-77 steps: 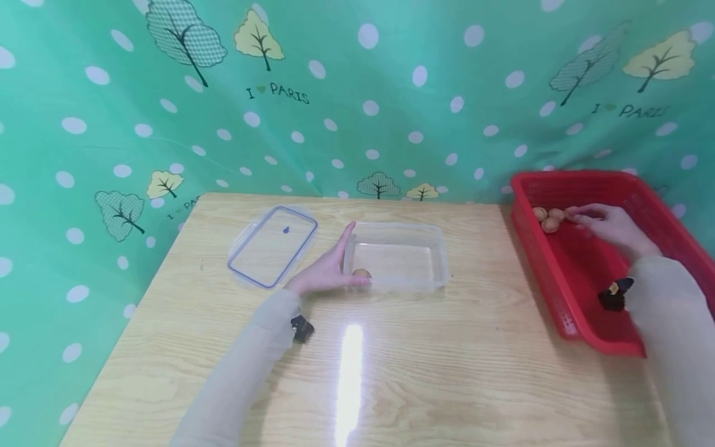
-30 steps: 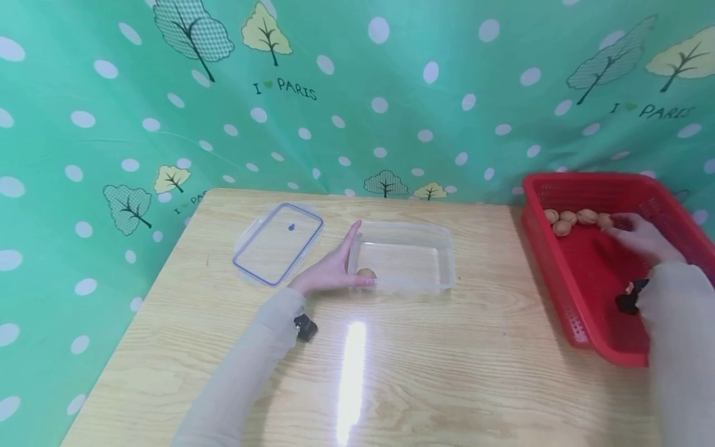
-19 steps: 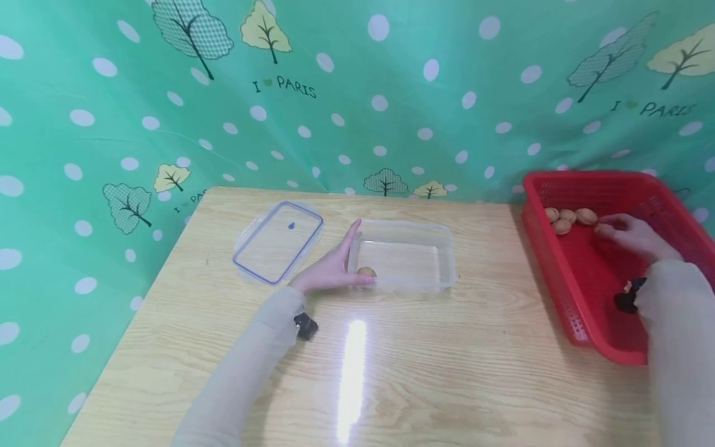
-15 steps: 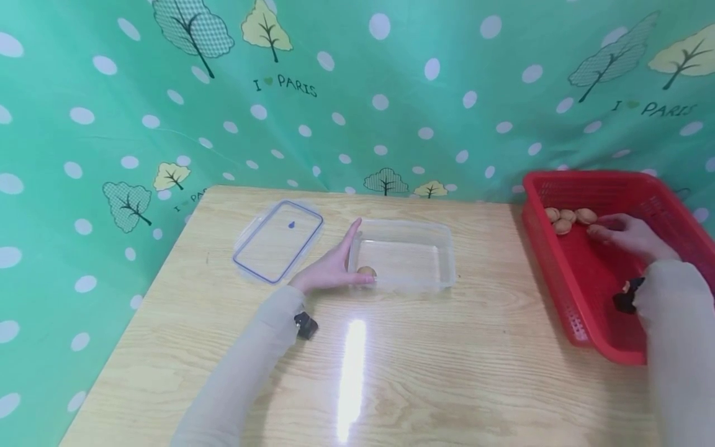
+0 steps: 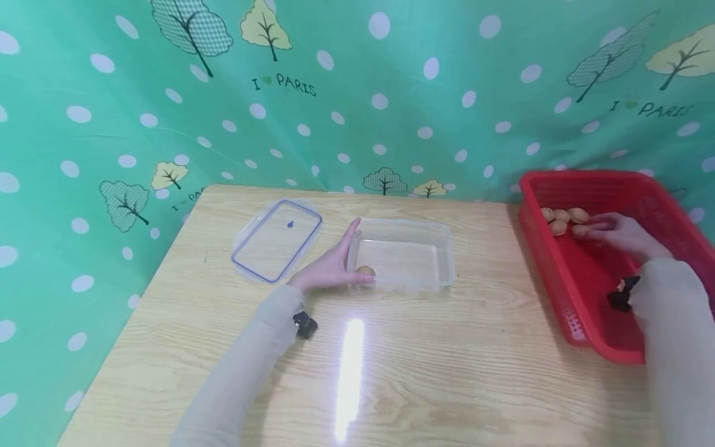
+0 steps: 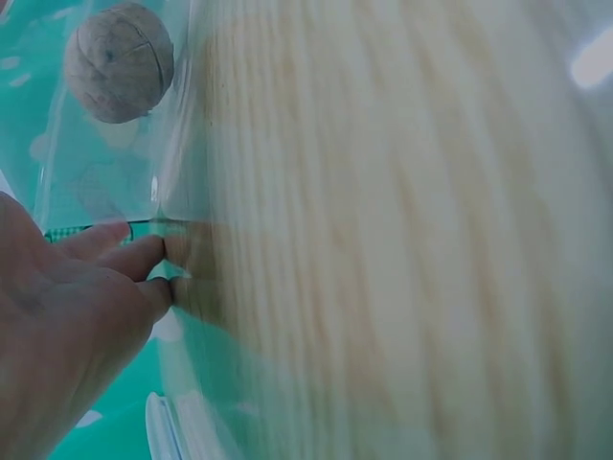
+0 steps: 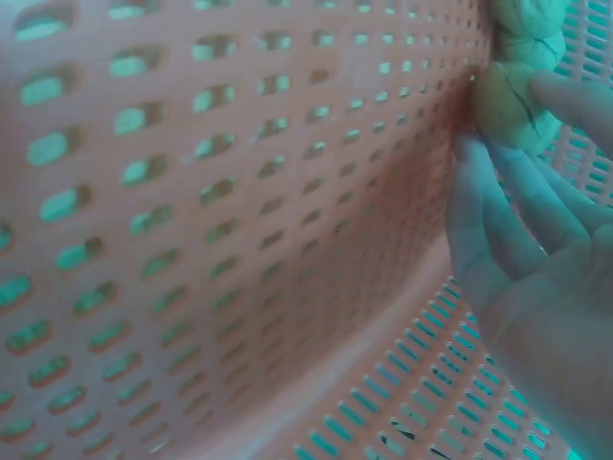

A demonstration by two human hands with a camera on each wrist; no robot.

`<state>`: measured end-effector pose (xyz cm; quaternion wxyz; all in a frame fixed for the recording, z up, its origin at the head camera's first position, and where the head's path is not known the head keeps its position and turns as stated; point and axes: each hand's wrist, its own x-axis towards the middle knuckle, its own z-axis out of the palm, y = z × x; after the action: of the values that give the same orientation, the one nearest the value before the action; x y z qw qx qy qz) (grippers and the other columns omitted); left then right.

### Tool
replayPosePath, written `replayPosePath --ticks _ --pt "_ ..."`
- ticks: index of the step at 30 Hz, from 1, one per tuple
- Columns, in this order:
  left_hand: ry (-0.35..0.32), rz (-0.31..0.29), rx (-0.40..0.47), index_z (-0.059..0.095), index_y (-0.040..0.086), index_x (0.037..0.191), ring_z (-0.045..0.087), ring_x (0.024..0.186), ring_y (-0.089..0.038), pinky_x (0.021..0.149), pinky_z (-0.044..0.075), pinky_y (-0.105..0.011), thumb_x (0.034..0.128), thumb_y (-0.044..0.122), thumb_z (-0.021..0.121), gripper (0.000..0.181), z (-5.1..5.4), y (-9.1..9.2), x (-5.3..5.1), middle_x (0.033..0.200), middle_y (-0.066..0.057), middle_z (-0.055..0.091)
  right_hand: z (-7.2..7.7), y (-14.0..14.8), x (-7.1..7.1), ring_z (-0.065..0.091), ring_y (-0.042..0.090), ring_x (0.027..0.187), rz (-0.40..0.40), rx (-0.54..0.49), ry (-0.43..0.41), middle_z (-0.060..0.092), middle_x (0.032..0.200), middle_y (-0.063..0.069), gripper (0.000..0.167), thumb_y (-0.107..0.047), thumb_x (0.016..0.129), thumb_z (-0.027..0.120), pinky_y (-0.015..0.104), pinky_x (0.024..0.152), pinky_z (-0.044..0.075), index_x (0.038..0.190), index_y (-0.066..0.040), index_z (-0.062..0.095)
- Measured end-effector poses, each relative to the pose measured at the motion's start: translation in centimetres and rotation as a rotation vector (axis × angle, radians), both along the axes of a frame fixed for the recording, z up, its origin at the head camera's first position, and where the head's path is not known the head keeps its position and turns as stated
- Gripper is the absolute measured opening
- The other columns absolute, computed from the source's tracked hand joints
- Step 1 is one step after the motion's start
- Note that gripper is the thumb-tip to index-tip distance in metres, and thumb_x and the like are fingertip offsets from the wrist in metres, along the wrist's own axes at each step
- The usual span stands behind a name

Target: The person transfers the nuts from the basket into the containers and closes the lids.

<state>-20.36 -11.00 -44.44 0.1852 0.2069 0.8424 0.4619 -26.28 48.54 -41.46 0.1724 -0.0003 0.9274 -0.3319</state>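
In the head view my left hand (image 5: 329,267) rests against the left end of a clear plastic container (image 5: 447,264). Its thumb lies along the near wall and its fingers extend along the left side, touching the plastic in the left wrist view. One walnut (image 5: 365,271) sits in the container's near left corner, seen larger as a round walnut (image 6: 120,63) in the left wrist view. At the right, inside a red plastic basket (image 5: 550,273), my right hand (image 5: 625,236) pinches a walnut (image 5: 580,231) between thumb and fingers. Several other walnuts (image 5: 558,228) cluster beside it at the basket's far left corner.
A clear lid (image 5: 276,242) with a blue seal lies left of the container on the wooden table (image 5: 436,366). Behind the table hangs a green dotted cloth (image 5: 335,81). The basket's perforated wall (image 7: 239,192) rises close to my right hand.
Within the basket my right hand has shifted left, bringing the pinched walnut nearer the cluster. My left hand has stayed against the container, and the walnut inside has not moved.
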Motion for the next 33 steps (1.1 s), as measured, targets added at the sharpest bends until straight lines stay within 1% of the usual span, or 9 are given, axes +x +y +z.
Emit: replayPosePath --ticks 1,2,4,9,13,18,24,29,33 --pt "0.005 0.005 -0.003 -0.017 0.034 0.152 0.011 0.143 -0.034 0.113 0.017 -0.051 0.0779 0.035 0.082 0.123 -0.7 -0.1 -0.3 0.160 -0.006 -0.002 0.2 -0.1 0.0 0.052 -0.008 0.081 0.017 -0.002 -0.008 0.053 0.119 0.019 0.071 -0.028 0.094 0.064 0.026 0.069 0.054 0.139 0.014 0.029" --pt "0.006 0.009 -0.003 -0.017 0.037 0.151 0.011 0.143 -0.032 0.113 0.017 -0.050 0.0772 0.037 0.082 0.124 -0.9 -0.1 -0.4 0.160 -0.005 -0.002 0.4 -0.2 0.0 0.054 -0.006 0.081 0.020 -0.010 -0.019 0.055 0.117 0.016 0.071 -0.027 0.093 0.065 0.028 0.070 0.055 0.139 0.014 0.029" --pt "0.008 0.013 -0.001 -0.017 0.043 0.149 0.012 0.143 -0.030 0.113 0.018 -0.049 0.0760 0.040 0.082 0.124 -1.2 -0.2 -0.5 0.160 -0.003 -0.001 0.7 -0.5 0.0 0.059 -0.001 0.082 0.030 -0.004 -0.025 0.060 0.113 0.016 0.071 -0.027 0.094 0.065 0.030 0.071 0.055 0.139 0.015 0.029" --pt "0.006 0.008 0.001 -0.018 0.047 0.148 0.010 0.144 -0.030 0.113 0.017 -0.049 0.0746 0.043 0.082 0.124 -1.1 -0.2 -0.4 0.160 -0.002 -0.002 1.3 -1.3 0.3 0.065 0.023 0.091 0.037 0.022 -0.030 0.060 0.116 0.023 0.073 -0.033 0.093 0.066 0.040 0.075 0.056 0.140 0.011 0.032" --pt "0.004 0.006 -0.003 -0.018 0.046 0.148 0.011 0.143 -0.032 0.113 0.017 -0.050 0.0738 0.045 0.082 0.125 -1.1 -0.3 -0.3 0.160 -0.003 -0.001 1.8 -1.6 0.4 0.062 0.029 0.094 0.041 0.040 -0.025 0.059 0.118 0.024 0.071 -0.034 0.092 0.066 0.044 0.076 0.056 0.141 0.008 0.036" --pt "0.010 0.002 -0.003 -0.018 0.045 0.148 0.011 0.143 -0.031 0.113 0.016 -0.050 0.0741 0.045 0.082 0.125 -1.2 -0.3 -0.5 0.160 -0.004 -0.001 2.2 -1.9 0.4 0.064 0.028 0.092 0.046 0.067 0.003 0.060 0.116 0.026 0.069 -0.038 0.094 0.062 0.039 0.075 0.055 0.140 0.009 0.038" --pt "0.007 -0.001 -0.007 -0.018 0.046 0.148 0.010 0.144 -0.030 0.113 0.016 -0.048 0.0746 0.044 0.082 0.124 -1.1 -0.3 -0.5 0.160 -0.004 -0.002 2.7 -2.8 1.1 0.062 0.033 0.094 0.015 0.045 0.029 0.058 0.119 0.027 0.073 -0.038 0.091 0.067 0.047 0.076 0.056 0.142 0.005 0.037" --pt "0.006 -0.001 0.000 -0.018 0.045 0.148 0.010 0.144 -0.031 0.113 0.015 -0.049 0.0749 0.042 0.082 0.125 -1.0 -0.2 -0.4 0.160 -0.006 -0.002 3.4 -3.4 1.7 0.060 0.023 0.093 0.029 0.026 0.062 0.056 0.120 0.020 0.069 -0.032 0.089 0.071 0.046 0.073 0.057 0.142 0.000 0.039" --pt "-0.001 0.007 0.001 -0.018 0.046 0.148 0.010 0.143 -0.032 0.113 0.015 -0.050 0.0751 0.040 0.083 0.125 -0.8 -0.1 -0.3 0.160 -0.006 -0.002 4.2 -3.8 2.0 0.058 0.013 0.090 0.035 0.011 0.090 0.058 0.113 0.005 0.065 -0.031 0.088 0.071 0.043 0.070 0.057 0.140 -0.005 0.043"
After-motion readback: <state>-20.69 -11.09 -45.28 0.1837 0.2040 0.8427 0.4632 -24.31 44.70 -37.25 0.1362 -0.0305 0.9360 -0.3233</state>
